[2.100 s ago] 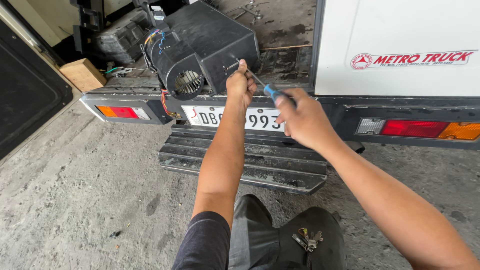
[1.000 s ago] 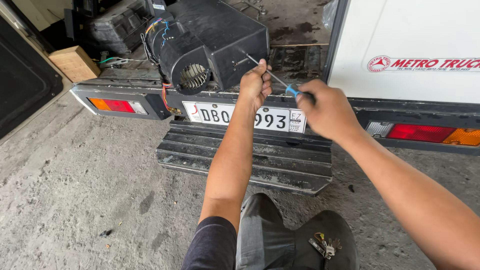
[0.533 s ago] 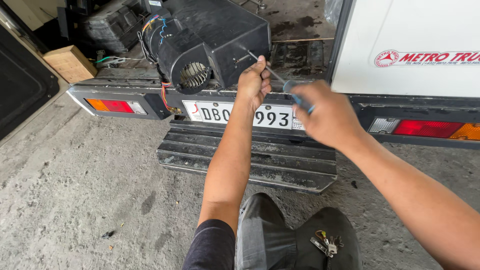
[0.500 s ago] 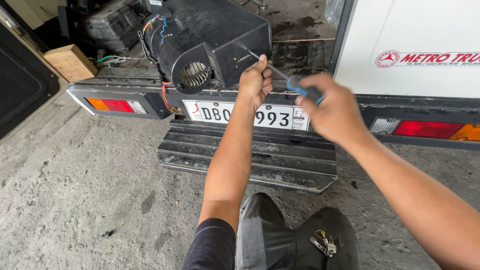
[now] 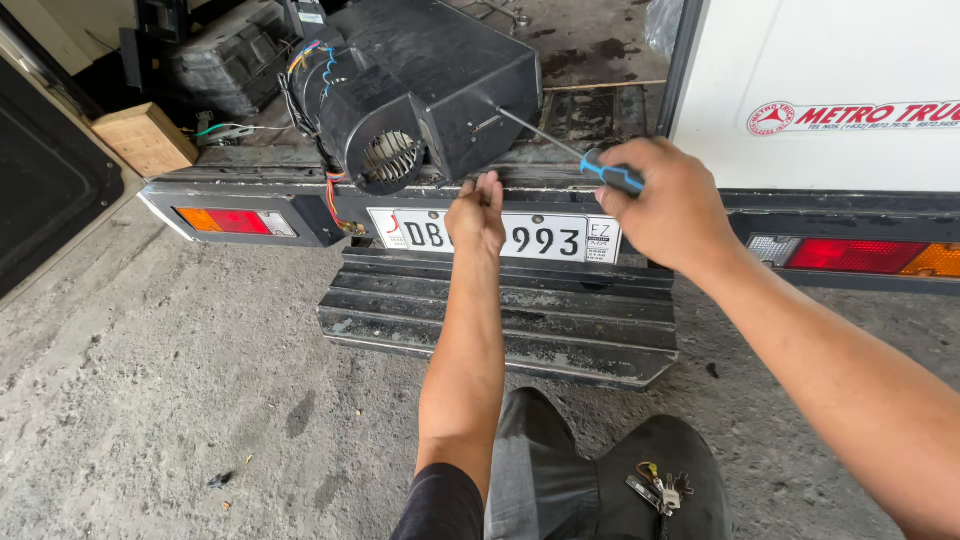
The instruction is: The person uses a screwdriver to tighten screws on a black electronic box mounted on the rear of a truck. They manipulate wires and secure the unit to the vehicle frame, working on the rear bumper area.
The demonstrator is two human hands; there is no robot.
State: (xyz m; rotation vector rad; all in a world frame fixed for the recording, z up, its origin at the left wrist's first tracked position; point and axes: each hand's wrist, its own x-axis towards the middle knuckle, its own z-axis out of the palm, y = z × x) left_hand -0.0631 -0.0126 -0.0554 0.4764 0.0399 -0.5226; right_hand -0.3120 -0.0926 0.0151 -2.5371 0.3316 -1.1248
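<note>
From the head camera, the black blower housing [image 5: 430, 85] sits at the rear edge of the truck bed [image 5: 590, 100], its round fan opening facing outward over the bumper [image 5: 330, 205]. The right hand [image 5: 665, 205] is closed around the blue-and-black handle of a screwdriver [image 5: 560, 145], whose thin shaft runs up and left until the tip meets the housing's right face. A moment ago the left hand [image 5: 477, 213] was up by the shaft, pinching near the tip; now it has dropped away and hangs lower, in front of the number plate [image 5: 545, 237], fingers loosely curled. Whether they hold something small I cannot tell. So the tool is now guided by the right hand alone, which suggests the tip has found its seat.

As for containers, the truck bed itself carries the housing at its near edge, a second dark unit [image 5: 225, 65] farther back on the left, and a wooden block [image 5: 145, 138] at the left corner. Coloured wires [image 5: 315, 60] trail from the housing's top. A ribbed metal step [image 5: 500, 315] hangs below the plate, and a bunch of keys [image 5: 655, 490] hangs at the person's waist.
</note>
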